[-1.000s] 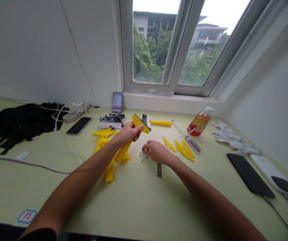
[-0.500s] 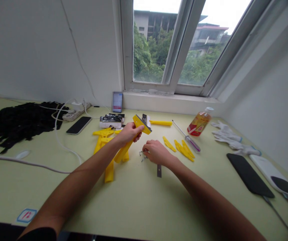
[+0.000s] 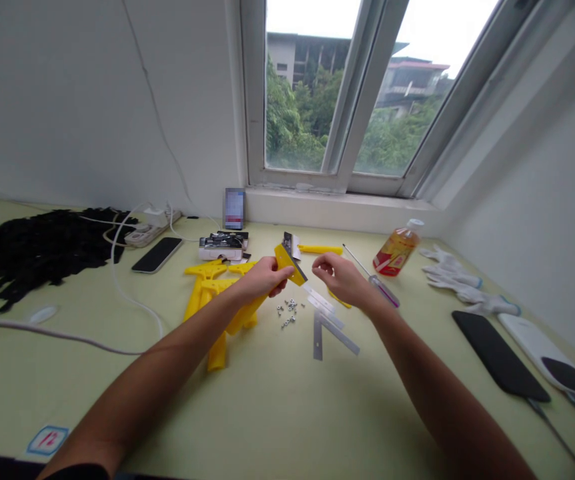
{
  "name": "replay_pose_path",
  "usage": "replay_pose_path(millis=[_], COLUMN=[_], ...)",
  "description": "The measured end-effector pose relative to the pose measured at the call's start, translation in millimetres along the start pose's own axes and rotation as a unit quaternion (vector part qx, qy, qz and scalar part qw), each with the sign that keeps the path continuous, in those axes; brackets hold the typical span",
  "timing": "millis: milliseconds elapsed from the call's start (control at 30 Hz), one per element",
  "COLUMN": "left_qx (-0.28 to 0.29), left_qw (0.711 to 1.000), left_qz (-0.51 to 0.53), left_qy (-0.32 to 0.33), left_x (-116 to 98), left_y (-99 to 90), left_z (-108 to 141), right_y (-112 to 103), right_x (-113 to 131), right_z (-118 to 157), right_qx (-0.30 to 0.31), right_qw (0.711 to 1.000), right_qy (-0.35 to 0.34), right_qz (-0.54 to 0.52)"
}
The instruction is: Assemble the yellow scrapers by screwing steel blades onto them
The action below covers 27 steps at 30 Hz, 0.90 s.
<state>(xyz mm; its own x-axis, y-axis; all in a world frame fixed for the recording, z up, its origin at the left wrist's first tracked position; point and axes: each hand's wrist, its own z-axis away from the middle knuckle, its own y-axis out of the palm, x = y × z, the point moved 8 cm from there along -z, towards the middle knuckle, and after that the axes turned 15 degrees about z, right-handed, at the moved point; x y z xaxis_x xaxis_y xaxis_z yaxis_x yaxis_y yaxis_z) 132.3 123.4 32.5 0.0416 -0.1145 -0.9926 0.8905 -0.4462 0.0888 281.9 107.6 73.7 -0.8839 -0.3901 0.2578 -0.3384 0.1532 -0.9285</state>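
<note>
Wrapped in my left hand is a yellow scraper, its wide head tilted up with a dark edge facing right. My right hand hovers just right of that head, apart from it, thumb and fingers pinched together. Whatever the pinch may hold is too small to see. Several small screws and nuts lie loose on the table below. Flat metal blades are spread beside them. One yellow cover piece shows partly beneath my right wrist.
More yellow scrapers are piled by my left forearm. A screwdriver, a bottle and white gloves lie or stand to the right. A phone, cables and black strips occupy the left.
My right hand has lifted from the loose screws and moved up and right, uncovering them and the metal blades. The scraper in my left hand has tilted slightly and shifted a little.
</note>
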Motion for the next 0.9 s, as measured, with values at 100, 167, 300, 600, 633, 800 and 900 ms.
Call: replay_pose_path(millis=[100,167,300,600,633,800,900], left_qx=[0.026,0.037,0.039,0.035,0.035,0.044,0.049], left_qw=[0.998,0.996,0.994,0.993,0.994,0.993,0.992], left_qz=[-0.054,-0.070,-0.100,-0.111,-0.108,-0.112,-0.114], left_qy=[-0.018,-0.028,-0.024,-0.004,-0.004,-0.004,0.004], left_x=[6.9,9.5,7.7,2.2,2.0,1.9,0.9], left_y=[14.2,23.5,34.1,37.2,37.3,39.0,40.4], left_z=[4.7,8.4,13.7,17.5,17.7,18.4,19.3], right_y=[-23.9,-26.4,-20.4,-22.1,-19.9,-2.4,2.0], right_x=[8.7,23.7,45.3,36.5,33.8,26.1,26.1], right_z=[4.1,8.0,13.0,11.4,10.7,7.6,6.9], right_qx=[-0.070,-0.085,-0.083,-0.104,-0.100,-0.048,-0.039], right_qw=[0.995,0.993,0.993,0.990,0.988,0.975,0.965], right_qy=[0.002,-0.024,-0.074,-0.042,-0.032,0.002,0.007], right_qz=[-0.073,-0.076,-0.034,-0.088,-0.111,-0.217,-0.259])
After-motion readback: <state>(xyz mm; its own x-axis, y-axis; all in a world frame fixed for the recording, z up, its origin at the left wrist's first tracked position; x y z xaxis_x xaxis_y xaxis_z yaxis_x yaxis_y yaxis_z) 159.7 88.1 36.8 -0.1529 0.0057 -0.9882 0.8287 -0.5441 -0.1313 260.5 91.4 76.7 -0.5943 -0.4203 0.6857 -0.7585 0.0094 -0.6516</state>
